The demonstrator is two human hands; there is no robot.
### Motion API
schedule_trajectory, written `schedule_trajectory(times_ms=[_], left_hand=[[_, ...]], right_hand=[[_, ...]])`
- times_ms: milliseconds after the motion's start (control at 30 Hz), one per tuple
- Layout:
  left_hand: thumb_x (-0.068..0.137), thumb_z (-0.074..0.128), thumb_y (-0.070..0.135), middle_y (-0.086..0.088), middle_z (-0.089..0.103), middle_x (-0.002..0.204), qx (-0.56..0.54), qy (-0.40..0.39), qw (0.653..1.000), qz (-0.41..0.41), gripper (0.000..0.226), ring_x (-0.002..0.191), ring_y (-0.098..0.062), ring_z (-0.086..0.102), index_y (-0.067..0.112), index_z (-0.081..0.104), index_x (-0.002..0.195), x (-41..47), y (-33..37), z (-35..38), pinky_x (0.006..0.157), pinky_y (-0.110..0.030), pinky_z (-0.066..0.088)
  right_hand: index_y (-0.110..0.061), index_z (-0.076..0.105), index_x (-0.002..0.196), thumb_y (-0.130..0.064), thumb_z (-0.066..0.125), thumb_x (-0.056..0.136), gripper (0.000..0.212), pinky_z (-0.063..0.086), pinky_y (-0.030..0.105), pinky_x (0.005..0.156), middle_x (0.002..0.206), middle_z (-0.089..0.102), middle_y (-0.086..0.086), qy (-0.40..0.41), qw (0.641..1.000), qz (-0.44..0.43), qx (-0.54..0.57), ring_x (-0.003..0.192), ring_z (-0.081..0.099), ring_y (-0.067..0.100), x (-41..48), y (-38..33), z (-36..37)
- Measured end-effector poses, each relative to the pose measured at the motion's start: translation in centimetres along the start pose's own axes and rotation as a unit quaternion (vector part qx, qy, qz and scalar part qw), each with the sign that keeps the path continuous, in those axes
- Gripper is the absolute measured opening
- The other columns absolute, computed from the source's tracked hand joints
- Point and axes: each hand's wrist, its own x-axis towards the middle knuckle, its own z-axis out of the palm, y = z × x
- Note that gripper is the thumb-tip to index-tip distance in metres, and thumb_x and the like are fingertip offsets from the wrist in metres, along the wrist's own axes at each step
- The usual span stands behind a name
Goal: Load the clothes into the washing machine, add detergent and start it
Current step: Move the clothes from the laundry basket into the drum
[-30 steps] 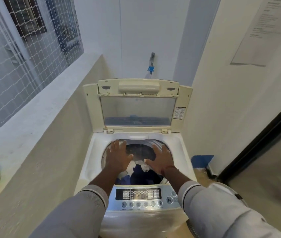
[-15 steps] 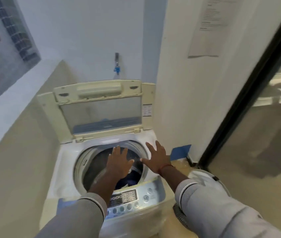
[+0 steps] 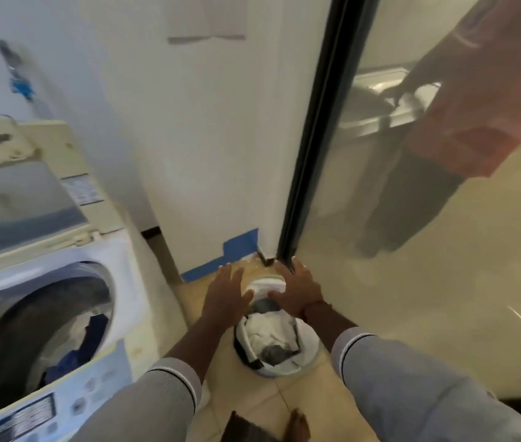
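A white top-loading washing machine [image 3: 125, 282] stands at the left with its lid [image 3: 23, 186] raised. Blue and white clothes [image 3: 88, 338] lie in its drum. On the floor to its right sits a round white laundry basket [image 3: 311, 346] holding white and grey clothes [image 3: 268, 330]. My left hand [image 3: 225, 298] and my right hand [image 3: 297, 290] hover over the basket's far rim, both with fingers spread and nothing in them. The frame is blurred by motion.
A white wall with a blue tape strip [image 3: 220, 260] at its foot stands behind the basket. A black-framed glass door [image 3: 310, 138] fills the right side and reflects a person. My bare foot [image 3: 299, 425] rests on the beige tiled floor.
My view swung right, away from the washer. Both hands left the drum opening and moved right and down over the laundry basket.
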Motion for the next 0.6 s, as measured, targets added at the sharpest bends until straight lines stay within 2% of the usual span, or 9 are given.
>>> schedule_trajectory(times_ms=[133, 333, 467, 600], left_hand=[[0.092, 0.050, 0.046, -0.015, 0.023, 0.155, -0.029, -0.054, 0.998, -0.035, 0.066, 0.143, -0.029, 0.020, 0.018, 0.027, 0.147, 1.4, 3.3, 3.6, 0.114, -0.040, 0.025], [0.092, 0.049, 0.045, -0.014, 0.032, 0.150, -0.027, -0.122, 0.991, -0.056, 0.063, 0.138, -0.028, 0.030, 0.017, 0.031, 0.146, 3.7, 4.1, 8.5, 0.109, -0.039, 0.031], [0.092, 0.051, 0.041, -0.009, 0.041, 0.146, -0.027, -0.158, 0.986, -0.046, 0.058, 0.135, -0.025, 0.035, 0.015, 0.038, 0.142, 6.9, 2.2, 12.9, 0.109, -0.038, 0.032], [0.093, 0.052, 0.032, -0.008, 0.045, 0.142, -0.033, -0.197, 0.979, -0.029, 0.053, 0.132, -0.024, 0.038, 0.012, 0.039, 0.141, 11.2, -1.5, 21.6, 0.109, -0.036, 0.033]], right_hand=[[-0.035, 0.014, 0.154, -0.059, 0.059, 0.086, 0.084, 0.019, 0.047, 0.117, 0.163, -0.001, 0.008, -0.036, 0.998, 0.040, 0.020, 0.148, 0.009, 0.034, 0.9, 6.4, 0.0], [-0.035, 0.016, 0.153, -0.052, 0.060, 0.087, 0.081, 0.023, 0.042, 0.116, 0.163, 0.005, 0.006, -0.066, 0.995, 0.046, 0.057, 0.146, 0.016, 0.031, 3.1, 10.9, 2.5], [-0.034, 0.018, 0.153, -0.050, 0.062, 0.087, 0.081, 0.024, 0.043, 0.117, 0.163, 0.007, 0.004, -0.099, 0.988, 0.064, 0.096, 0.148, 0.014, 0.027, 5.9, 13.2, 7.1], [-0.035, 0.020, 0.152, -0.045, 0.064, 0.086, 0.081, 0.028, 0.042, 0.116, 0.162, 0.007, 0.001, -0.136, 0.982, 0.075, 0.106, 0.146, 0.016, 0.027, 10.7, 16.7, 15.0]])
